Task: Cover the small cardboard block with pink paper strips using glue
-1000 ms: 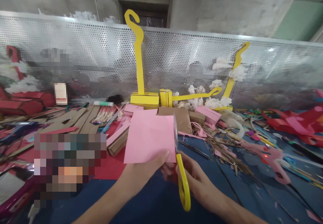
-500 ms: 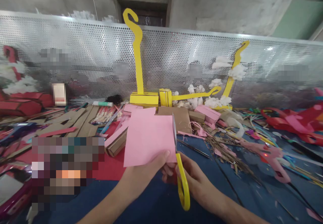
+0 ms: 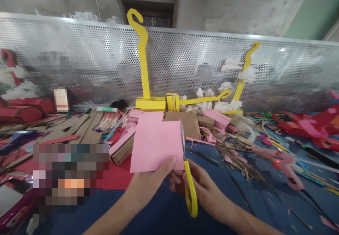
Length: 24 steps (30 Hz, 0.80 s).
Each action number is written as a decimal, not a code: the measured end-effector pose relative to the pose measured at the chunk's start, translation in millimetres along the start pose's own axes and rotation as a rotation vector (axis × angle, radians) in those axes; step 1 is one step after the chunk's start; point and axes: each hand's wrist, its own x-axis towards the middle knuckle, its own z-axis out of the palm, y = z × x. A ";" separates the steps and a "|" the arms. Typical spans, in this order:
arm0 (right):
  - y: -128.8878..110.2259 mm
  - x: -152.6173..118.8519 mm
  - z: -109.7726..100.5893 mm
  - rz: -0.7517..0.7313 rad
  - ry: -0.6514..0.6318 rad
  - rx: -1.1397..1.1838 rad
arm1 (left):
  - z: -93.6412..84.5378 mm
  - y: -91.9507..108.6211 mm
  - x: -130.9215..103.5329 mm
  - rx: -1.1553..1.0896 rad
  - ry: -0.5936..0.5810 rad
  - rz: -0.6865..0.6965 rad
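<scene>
A pink paper sheet [image 3: 156, 143] with a notch in its top edge is raised over the table, its lower edge pinched by my left hand [image 3: 161, 173], thumb on top. My right hand [image 3: 202, 184] is closed on yellow-handled scissors [image 3: 191, 192]. Their metal blade runs upright along the sheet's right edge. The fingers of both hands come close together below the sheet's lower right corner, where some are hidden.
Behind stand yellow hooked paper shapes [image 3: 143, 65] against a perforated metal screen [image 3: 172, 58]. To the right lies a pink glue gun [image 3: 284, 162] with a lit red light. Cardboard strips [image 3: 76, 129] and a black pen [image 3: 202, 155] lie around on the blue table [image 3: 153, 214].
The view has shifted slightly. Both hands, the pink sheet and the scissors keep nearly the same positions relative to each other.
</scene>
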 end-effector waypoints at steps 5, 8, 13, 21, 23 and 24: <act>0.1 0.3 0.1 -0.011 0.004 0.007 | -1.4 -2.9 1.4 0.057 0.003 -0.023; 1.8 -0.8 -0.9 -0.012 0.003 0.008 | -1.3 -3.3 2.3 0.080 -0.006 -0.031; 5.0 -1.3 -2.7 -0.010 0.009 0.011 | -0.8 -7.4 4.0 0.092 0.021 -0.055; 0.6 -1.6 -0.6 -0.003 0.007 0.007 | -2.0 -10.3 4.3 0.088 0.073 -0.036; 1.1 -0.9 -0.6 -0.010 0.003 0.002 | -2.0 -10.4 4.6 0.086 0.064 -0.038; 1.8 -0.4 -1.0 -0.019 0.005 -0.001 | -1.9 -10.5 4.8 0.083 0.059 -0.037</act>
